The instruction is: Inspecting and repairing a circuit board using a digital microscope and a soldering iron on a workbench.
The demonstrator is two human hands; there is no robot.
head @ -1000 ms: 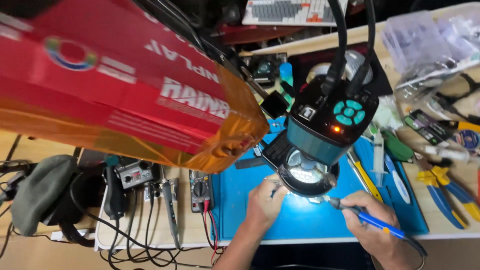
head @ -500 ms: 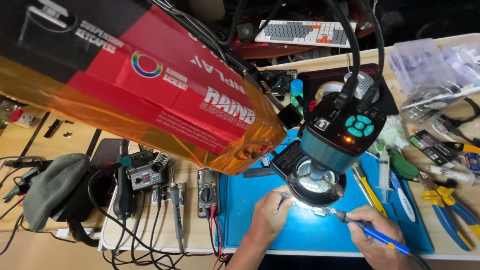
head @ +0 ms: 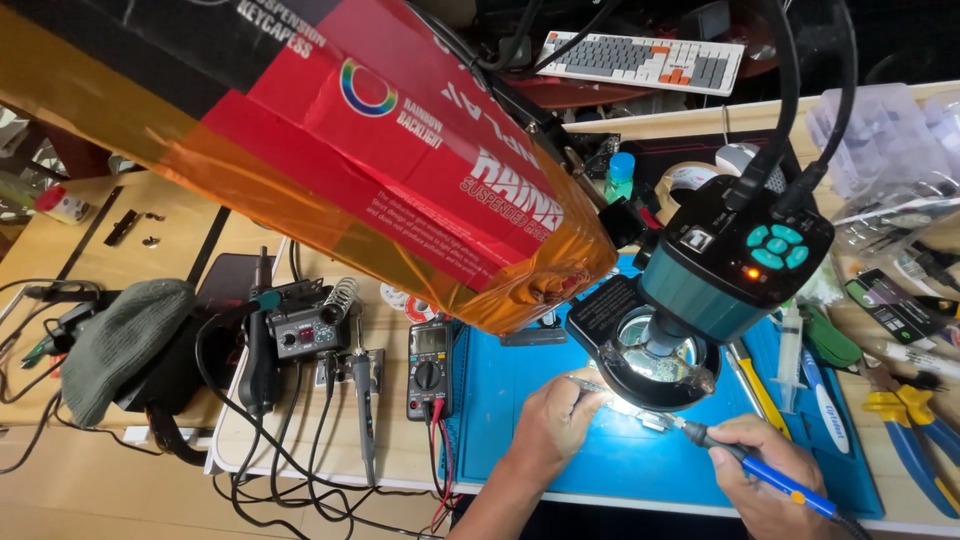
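Observation:
My left hand (head: 545, 422) rests on the blue work mat (head: 510, 400) and pinches thin metal tweezers (head: 585, 382) whose tips point under the lit ring of the teal microscope (head: 715, 275). My right hand (head: 765, 470) grips a blue-handled soldering iron (head: 770, 475) like a pen, with its tip aimed left toward the bright spot under the lens. The small workpiece under the ring light is mostly hidden by glare and the microscope head.
A big red and orange box (head: 350, 130) hangs over the bench at upper left. A multimeter (head: 430, 365), soldering station (head: 300, 325) and cables lie left of the mat. A syringe (head: 790, 345), pliers (head: 905, 425) and pens sit at right; a keyboard (head: 640, 55) is behind.
The view has swung down and left, so the bench appears shifted up and right. Both hands stay under the microscope, the left with the tweezers and the right with the iron.

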